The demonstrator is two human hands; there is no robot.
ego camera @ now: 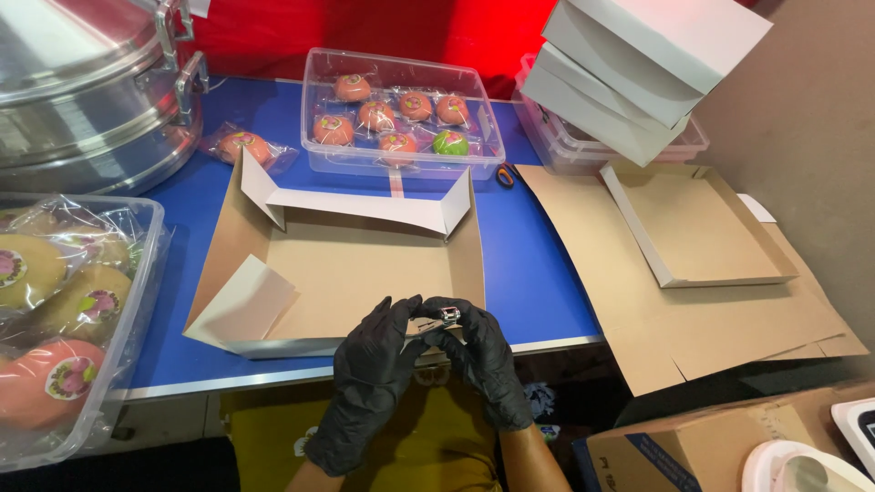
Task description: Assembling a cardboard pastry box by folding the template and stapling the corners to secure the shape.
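Both my hands wear black gloves and meet at the near wall of a half-folded cardboard box [346, 269] lying on the blue table [533, 264]. My left hand [369, 378] pinches the box's near edge from the left. My right hand [478, 360] holds a small silver stapler [448, 314] against that same edge. The box is brown inside and white outside, with its far wall up and a loose flap [246, 301] folded in at the left.
A clear tub [401, 114] of wrapped pink and green buns stands behind the box, with one loose wrapped bun [241, 146] to its left. A big metal steamer [91, 91] sits far left, another bun tub [64, 319] near left. Flat cardboard [711, 301] and stacked white boxes [638, 64] lie right.
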